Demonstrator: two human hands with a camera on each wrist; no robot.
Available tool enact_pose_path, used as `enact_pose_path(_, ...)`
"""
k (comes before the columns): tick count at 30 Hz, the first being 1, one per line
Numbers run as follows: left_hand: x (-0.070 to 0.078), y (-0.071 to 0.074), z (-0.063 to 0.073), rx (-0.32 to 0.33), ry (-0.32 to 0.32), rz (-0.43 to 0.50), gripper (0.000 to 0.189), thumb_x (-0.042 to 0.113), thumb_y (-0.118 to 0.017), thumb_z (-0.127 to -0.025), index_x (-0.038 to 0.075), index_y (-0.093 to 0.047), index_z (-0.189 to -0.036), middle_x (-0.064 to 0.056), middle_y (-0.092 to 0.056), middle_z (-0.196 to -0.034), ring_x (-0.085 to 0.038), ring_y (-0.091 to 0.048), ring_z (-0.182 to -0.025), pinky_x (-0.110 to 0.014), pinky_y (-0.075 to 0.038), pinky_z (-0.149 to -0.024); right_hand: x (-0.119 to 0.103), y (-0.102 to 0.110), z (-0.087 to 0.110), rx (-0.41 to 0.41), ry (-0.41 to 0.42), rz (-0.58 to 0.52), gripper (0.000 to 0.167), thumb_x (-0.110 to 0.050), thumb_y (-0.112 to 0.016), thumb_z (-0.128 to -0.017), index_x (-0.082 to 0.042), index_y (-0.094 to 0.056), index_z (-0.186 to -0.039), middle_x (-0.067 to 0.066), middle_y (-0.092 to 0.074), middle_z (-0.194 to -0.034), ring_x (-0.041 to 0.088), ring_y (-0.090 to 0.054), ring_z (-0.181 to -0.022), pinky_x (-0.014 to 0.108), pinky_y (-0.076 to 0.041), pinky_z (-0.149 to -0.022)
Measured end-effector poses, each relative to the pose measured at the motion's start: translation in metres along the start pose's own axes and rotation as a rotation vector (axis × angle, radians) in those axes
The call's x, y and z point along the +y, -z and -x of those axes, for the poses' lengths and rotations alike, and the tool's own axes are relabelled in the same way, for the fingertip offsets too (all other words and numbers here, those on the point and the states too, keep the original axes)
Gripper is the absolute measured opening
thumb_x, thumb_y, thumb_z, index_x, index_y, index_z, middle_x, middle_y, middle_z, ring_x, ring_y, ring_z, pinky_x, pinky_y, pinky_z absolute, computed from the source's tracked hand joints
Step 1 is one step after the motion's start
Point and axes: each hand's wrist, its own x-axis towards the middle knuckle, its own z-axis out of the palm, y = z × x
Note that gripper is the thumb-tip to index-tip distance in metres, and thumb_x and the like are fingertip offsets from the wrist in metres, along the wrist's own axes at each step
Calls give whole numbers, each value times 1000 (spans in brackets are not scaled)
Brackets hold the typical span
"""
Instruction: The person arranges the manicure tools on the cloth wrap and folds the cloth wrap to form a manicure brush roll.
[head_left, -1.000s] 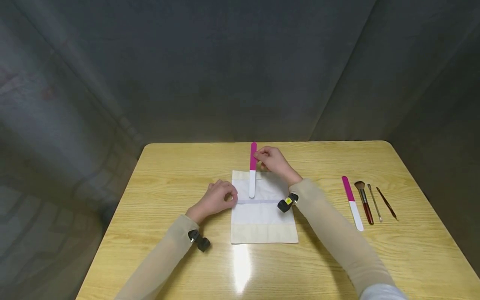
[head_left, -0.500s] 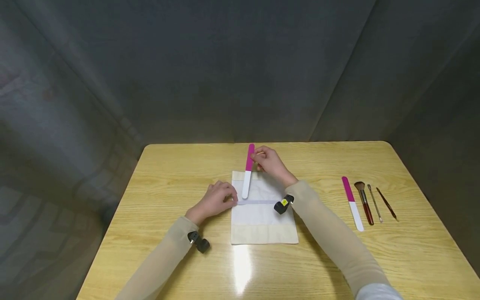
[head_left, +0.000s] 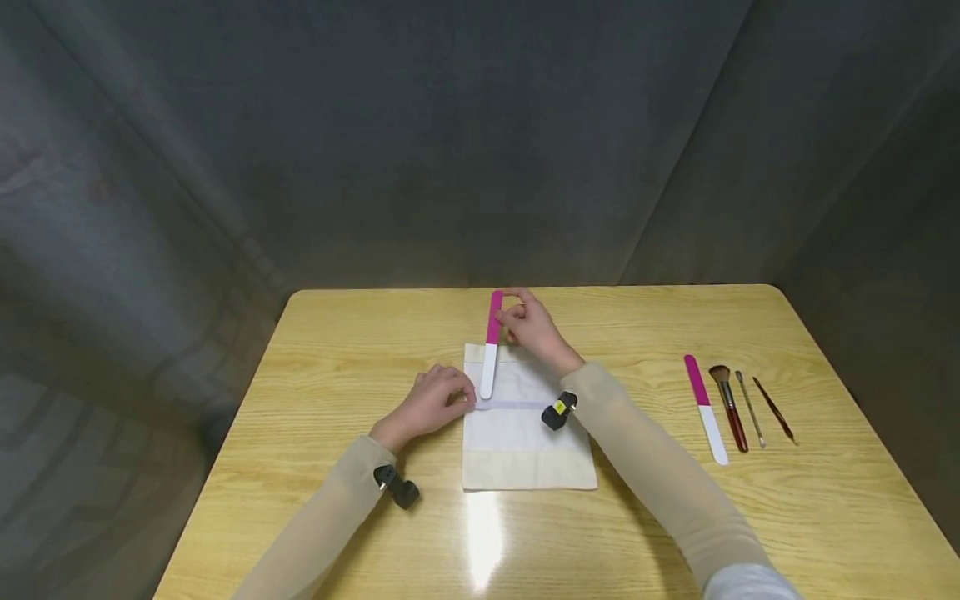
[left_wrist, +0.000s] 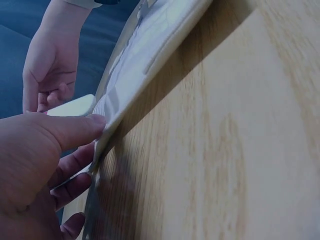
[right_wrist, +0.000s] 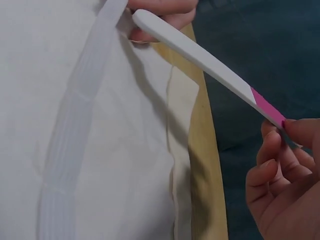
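Observation:
A white and cream cloth organizer (head_left: 529, 469) lies flat on the table, with a pale elastic band (right_wrist: 70, 145) stitched across it into loops. My left hand (head_left: 433, 400) pinches its left edge at the band's end, thumb on top and fingers beneath in the left wrist view. A nail file (head_left: 490, 367), pink at the far half and white at the near half, is pinched by its pink part in my right hand (head_left: 534, 329). The file's white tip hangs over the cloth just beyond the band, close to my left fingers.
To the right on the wooden table (head_left: 637, 533) lie a second pink and white nail file (head_left: 706, 408), a makeup brush (head_left: 729, 408), a thin metal-looking tool (head_left: 751, 408) and a slim dark-handled tool (head_left: 775, 409). Grey curtains (head_left: 465, 150) surround the table.
My right hand has carried the nail file to the left, and its index finger now reaches toward the pink end. The left hand stays at the cloth's edge.

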Motion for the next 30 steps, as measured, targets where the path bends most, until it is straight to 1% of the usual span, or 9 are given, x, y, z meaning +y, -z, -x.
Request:
enact_pose_path(2,-1,-1,0,6,-1,-1,9,21,-73,-90,24,-65,-87,2,-63,-110,-19,-48,-100,-40,-34,-82,2,-1,-1,-3,24,20,49,-11,-59,-100,-9,-40,-145,26,-62,-87,35,-55,-64,30,-43,-54)
enact_pose_path(3,-1,-1,0,10,-3,-2,9,21,-73,-89,24,-65,-87,2,-63,-110,-19,-48,-101,-40,-34,-82,3,-2,-1,-4,35,34,49,-12,-58,-100,-11,-40,-146,23,-62,-85,35,-55,-64,29,-43,-53)
enact_pose_path(7,-4,-2,0,25,-9,-5,9,22,-74,-89,25,-66,-87,3,-63,-109,-19,-48,-101,-40,-34,-82,7,-5,-2,-13,68,57,49,-11,-59,-100,-11,-43,-146,12,-58,-76,29,-54,-60,27,-41,-51)
enact_pose_path(11,-6,-3,-1,35,-15,0,9,23,-75,-88,26,-66,-87,5,-63,-107,-18,-48,-101,-40,-33,-83,11,-7,-2,-16,77,78,48,-12,-58,-100,-11,-43,-145,8,-56,-73,22,-52,-57,27,-40,-50)
enact_pose_path(17,-8,-4,-1,43,-16,8,10,24,-75,-88,27,-66,-86,5,-63,-107,-17,-47,-99,-40,-33,-81,16,-9,0,-36,80,105,48,-10,-56,-101,-14,-43,-146,6,-55,-73,19,-50,-57,27,-39,-52)
enact_pose_path(21,-8,-4,-2,44,-13,11,10,24,-75,-89,27,-65,-86,5,-62,-108,-17,-47,-99,-40,-33,-81,18,-12,2,-44,85,115,48,-9,-58,-99,-13,-45,-145,6,-56,-72,18,-51,-58,26,-40,-52)
enact_pose_path(27,-10,-5,-2,44,-16,11,10,25,-75,-89,26,-65,-87,5,-63,-108,-18,-47,-100,-40,-33,-82,19,-14,6,-76,94,115,48,-8,-58,-99,-10,-43,-145,15,-58,-72,20,-53,-59,27,-42,-55)
enact_pose_path(30,-10,-5,-3,50,-20,10,10,25,-75,-89,26,-65,-87,4,-63,-109,-19,-47,-101,-41,-33,-81,20,-16,8,-99,85,113,48,-9,-58,-100,-9,-42,-145,17,-59,-74,23,-55,-59,28,-43,-55)
